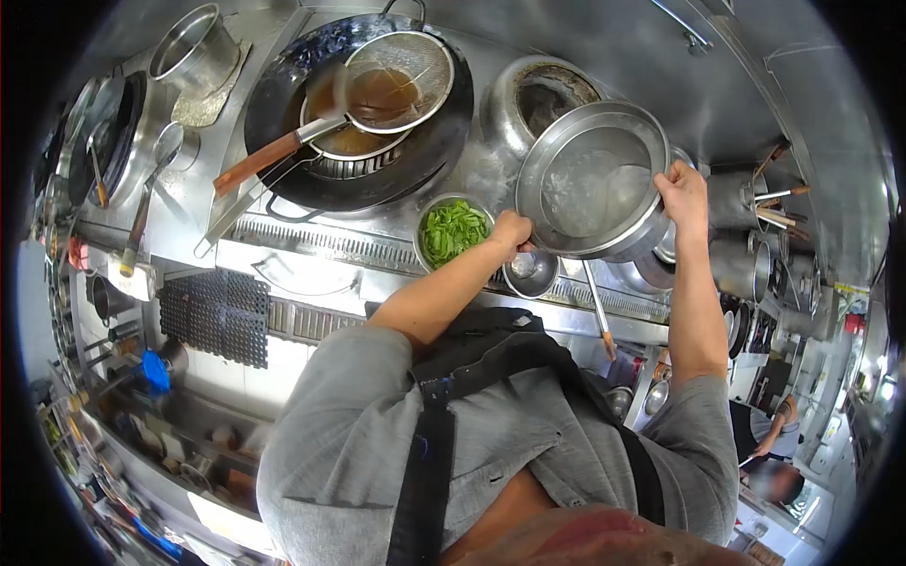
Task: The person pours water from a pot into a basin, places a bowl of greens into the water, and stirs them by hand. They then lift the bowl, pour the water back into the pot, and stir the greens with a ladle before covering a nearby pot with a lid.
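My left hand (511, 232) has its fingers closed on the near left rim of a round steel basin (540, 158). On the opposite side, my right hand (683, 196) grips the same rim. The basin is tilted, showing its shiny, wet-looking inside. Behind it, partly covered, stands a round metal pot (503, 106) with a stained mouth. Just left of my left hand, a metal bowl (420, 255) contains chopped green leaves (455, 232). A smaller bowl (540, 287) with a ladle head in it sits below the basin.
A large black wok (274, 141) holds wire strainers (425, 61) over brown liquid. A steel pot (193, 58) stands at the far left. Utensil containers (731, 203) line the right side. A wooden-handled tool (599, 311) juts past the counter's front edge. Another person (769, 439) works at lower right.
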A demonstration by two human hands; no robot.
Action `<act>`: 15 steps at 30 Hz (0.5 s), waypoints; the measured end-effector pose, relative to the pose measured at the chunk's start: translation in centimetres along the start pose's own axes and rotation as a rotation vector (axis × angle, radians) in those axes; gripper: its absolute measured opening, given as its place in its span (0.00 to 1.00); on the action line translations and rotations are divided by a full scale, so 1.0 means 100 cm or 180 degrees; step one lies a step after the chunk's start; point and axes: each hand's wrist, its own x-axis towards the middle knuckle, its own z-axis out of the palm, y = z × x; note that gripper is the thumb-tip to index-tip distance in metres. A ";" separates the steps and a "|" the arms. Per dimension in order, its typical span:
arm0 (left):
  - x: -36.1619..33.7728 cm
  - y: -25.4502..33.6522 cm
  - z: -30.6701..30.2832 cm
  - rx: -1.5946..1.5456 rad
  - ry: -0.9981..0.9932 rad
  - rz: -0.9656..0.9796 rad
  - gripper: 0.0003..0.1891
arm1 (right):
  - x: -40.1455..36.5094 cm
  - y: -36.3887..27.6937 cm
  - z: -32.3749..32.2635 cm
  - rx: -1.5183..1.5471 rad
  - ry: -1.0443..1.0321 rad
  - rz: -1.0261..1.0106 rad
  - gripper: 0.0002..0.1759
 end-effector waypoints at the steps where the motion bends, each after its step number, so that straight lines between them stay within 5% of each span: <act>1: 0.004 -0.001 -0.002 -0.0033 0.0016 0.0005 0.08 | 0.003 -0.007 0.002 -0.0005 -0.0019 -0.0031 0.17; 15: 0.036 0.005 -0.017 -0.1201 -0.0534 -0.0231 0.04 | 0.042 -0.142 0.032 -0.1158 -0.0427 -0.1030 0.17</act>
